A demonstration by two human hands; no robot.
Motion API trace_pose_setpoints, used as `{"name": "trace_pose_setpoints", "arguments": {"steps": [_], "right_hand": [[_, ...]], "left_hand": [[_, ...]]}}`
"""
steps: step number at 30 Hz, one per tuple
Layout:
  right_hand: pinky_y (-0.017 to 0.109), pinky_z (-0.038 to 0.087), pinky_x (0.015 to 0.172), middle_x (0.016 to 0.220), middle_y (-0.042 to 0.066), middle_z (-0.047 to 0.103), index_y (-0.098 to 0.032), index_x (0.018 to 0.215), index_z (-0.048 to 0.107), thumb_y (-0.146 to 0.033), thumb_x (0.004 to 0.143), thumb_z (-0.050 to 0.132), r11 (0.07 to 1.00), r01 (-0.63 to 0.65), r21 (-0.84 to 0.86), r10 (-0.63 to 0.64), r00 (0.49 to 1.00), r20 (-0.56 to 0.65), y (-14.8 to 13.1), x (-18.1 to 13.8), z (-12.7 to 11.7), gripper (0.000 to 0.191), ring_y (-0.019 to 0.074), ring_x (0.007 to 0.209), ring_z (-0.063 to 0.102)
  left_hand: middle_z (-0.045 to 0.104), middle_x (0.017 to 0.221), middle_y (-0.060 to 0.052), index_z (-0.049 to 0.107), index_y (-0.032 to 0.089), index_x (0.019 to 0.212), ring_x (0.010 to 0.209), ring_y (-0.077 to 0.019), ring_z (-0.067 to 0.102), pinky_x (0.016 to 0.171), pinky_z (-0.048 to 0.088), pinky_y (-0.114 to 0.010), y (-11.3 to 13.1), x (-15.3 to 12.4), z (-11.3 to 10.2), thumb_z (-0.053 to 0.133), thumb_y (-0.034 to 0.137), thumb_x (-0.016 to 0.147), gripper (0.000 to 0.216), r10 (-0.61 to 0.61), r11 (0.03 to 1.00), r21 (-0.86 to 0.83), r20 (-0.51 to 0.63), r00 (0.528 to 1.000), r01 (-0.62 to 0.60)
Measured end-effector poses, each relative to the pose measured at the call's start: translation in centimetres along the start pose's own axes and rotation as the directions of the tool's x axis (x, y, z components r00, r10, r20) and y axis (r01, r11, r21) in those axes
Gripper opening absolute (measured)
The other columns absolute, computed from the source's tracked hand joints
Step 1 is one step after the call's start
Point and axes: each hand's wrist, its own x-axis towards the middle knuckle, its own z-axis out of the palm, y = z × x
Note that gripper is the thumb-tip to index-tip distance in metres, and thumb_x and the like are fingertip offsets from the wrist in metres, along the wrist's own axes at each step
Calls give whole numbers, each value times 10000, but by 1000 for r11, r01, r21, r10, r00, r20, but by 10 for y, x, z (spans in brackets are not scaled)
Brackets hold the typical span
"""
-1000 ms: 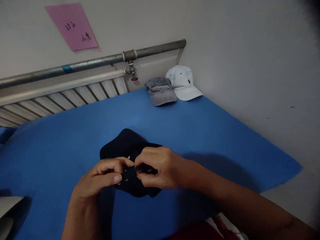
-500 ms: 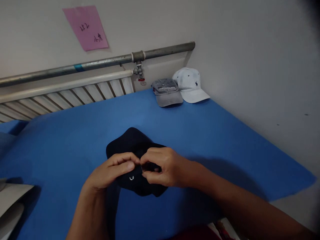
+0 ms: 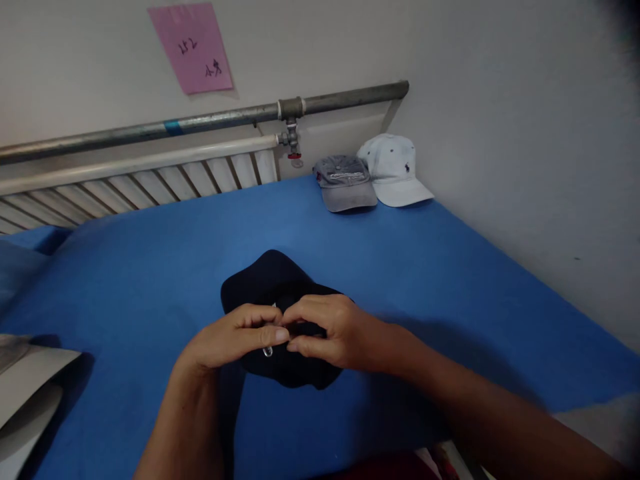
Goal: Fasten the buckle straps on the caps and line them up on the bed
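Note:
A dark navy or black cap (image 3: 273,273) lies on the blue surface in front of me, its brim pointing away to the upper left. My left hand (image 3: 225,340) grips it from the left, thumb and fingers pressed on the crown and partly over a shiny silver mark (image 3: 268,351). From the other side my right hand (image 3: 345,330) pinches the crown's fabric between thumb and fingers. The fingertips of both hands nearly meet in the middle. Whatever lies under the fingertips is hidden.
A blue-covered bed or table (image 3: 200,227) spreads below. At its back corner sit a grey cap (image 3: 347,190) and a white cap (image 3: 393,173). Behind run a radiator (image 3: 165,183) and a metal pipe (image 3: 225,120). Whitish curved objects (image 3: 35,387) lie at the left edge.
The view has shifted slightly, so everything sits a little farther right. My left thumb has slid right across the silver mark, closer to my right fingers. Both hands remain on the cap.

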Motion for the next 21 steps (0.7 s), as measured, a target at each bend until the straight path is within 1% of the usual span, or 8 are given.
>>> {"name": "trace_pose_setpoints", "arguments": {"steps": [3, 6, 8, 10, 13, 15, 17, 21], "right_hand": [[250, 480, 697, 846, 19, 652, -166, 970, 647, -185, 821, 647, 999, -22, 26, 22, 1000, 7, -1, 0, -1, 151, 126, 760, 597], [240, 477, 667, 838, 19, 651, -161, 961, 642, -176, 818, 641, 999, -32, 42, 32, 999, 6, -2, 0, -1, 143, 124, 746, 595], [238, 474, 655, 844, 21, 653, -160, 968, 634, -146, 818, 616, 999, -21, 47, 20, 1000, 4, -3, 0, 0, 151, 124, 741, 593], [236, 469, 640, 833, 19, 648, -159, 984, 624, -145, 831, 590, 999, 4, 43, -4, 1000, 2, -3, -1, 2, 157, 121, 722, 584], [231, 458, 623, 816, 11, 635, -157, 1019, 612, -175, 856, 571, 998, 24, 50, -24, 1000, -2, -2, -2, 2, 169, 111, 690, 565], [223, 452, 622, 849, 11, 634, -159, 1054, 598, -179, 844, 591, 996, -9, 87, 9, 1000, 1, -1, -3, 0, 210, 105, 699, 564], [214, 440, 613, 852, 4, 626, -160, 1033, 594, -191, 823, 625, 989, -73, 125, 73, 997, 5, 0, -3, -3, 214, 100, 704, 559], [202, 378, 547, 707, -33, 562, -149, 874, 611, -215, 829, 633, 972, -179, 152, 173, 984, 52, -1, -2, -8, 83, 75, 602, 469]], "left_hand": [[506, 662, 15, 658, 161, 807, 617, -107, 427, 557, 359, -228, 2, -3, -1, 601, 384, 852, 235, 14, 999, 40, -12, 1000, -14], [518, 690, 12, 673, 175, 869, 633, -112, 433, 571, 370, -225, 3, -4, -1, 598, 360, 857, 199, 65, 996, 62, 34, 997, -67], [554, 753, 0, 674, 182, 909, 683, -122, 465, 618, 395, -232, 2, -4, 0, 604, 355, 854, 195, 98, 992, 70, 57, 994, -102], [572, 798, -5, 675, 185, 918, 716, -125, 480, 651, 403, -234, 2, -3, 2, 604, 351, 856, 191, 104, 991, 81, 35, 994, -106], [515, 711, 22, 676, 182, 886, 630, -98, 422, 576, 356, -213, 2, -2, 4, 597, 347, 865, 184, 94, 991, 96, -17, 995, -92], [463, 656, 39, 671, 180, 853, 581, -85, 372, 532, 316, -208, 3, -2, 5, 602, 345, 863, 179, 102, 990, 98, -18, 995, -100], [439, 625, 46, 658, 177, 799, 553, -79, 345, 510, 290, -210, 5, -2, 5, 597, 343, 869, 191, 107, 989, 105, -19, 994, -104], [429, 592, 45, 645, 171, 756, 531, -80, 332, 488, 262, -220, 5, -3, 6, 554, 355, 897, 249, 100, 987, 132, -42, 994, -94]]}}
